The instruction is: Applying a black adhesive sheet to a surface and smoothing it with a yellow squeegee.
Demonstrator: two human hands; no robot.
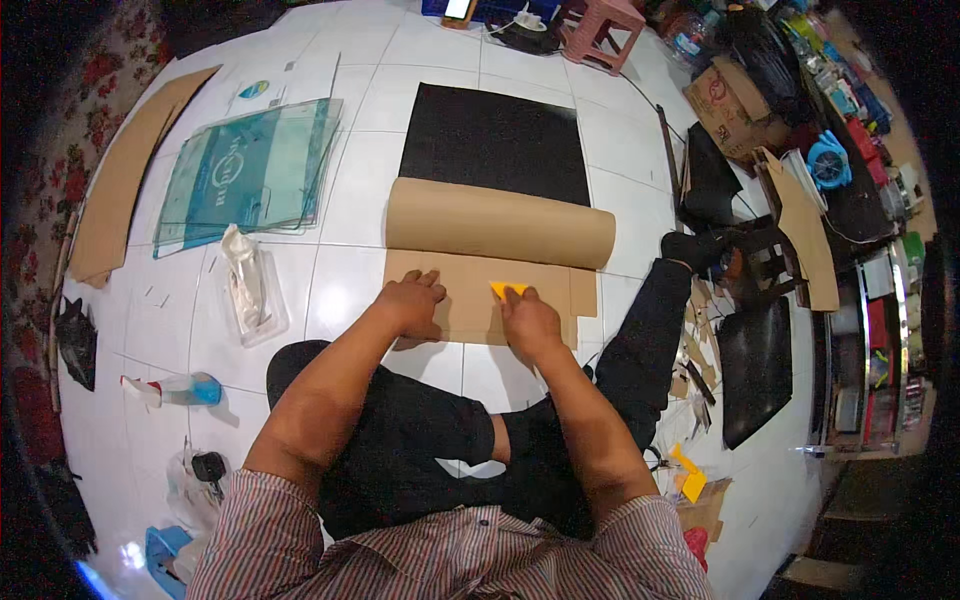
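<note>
My right hand (pixel 530 322) grips a yellow flat scraper (pixel 510 289) against a brown cardboard sheet (pixel 480 300) on the tiled floor. My left hand (pixel 412 304) lies on the left part of the same sheet, fingers spread, holding nothing. Just beyond both hands, a brown rolled or curled sheet (pixel 499 225) spans the cardboard. A flat black sheet (pixel 495 146) extends from behind the roll. How the layers join beneath the roll is hidden.
Glass panes (pixel 247 172) and a clear plastic tray (pixel 255 300) lie left, with a spray bottle (pixel 184 389) nearer me. At right are cardboard scraps (pixel 690 352), a black panel (pixel 757 375) and another yellow tool (pixel 691 480). A pink stool (pixel 600 34) stands beyond.
</note>
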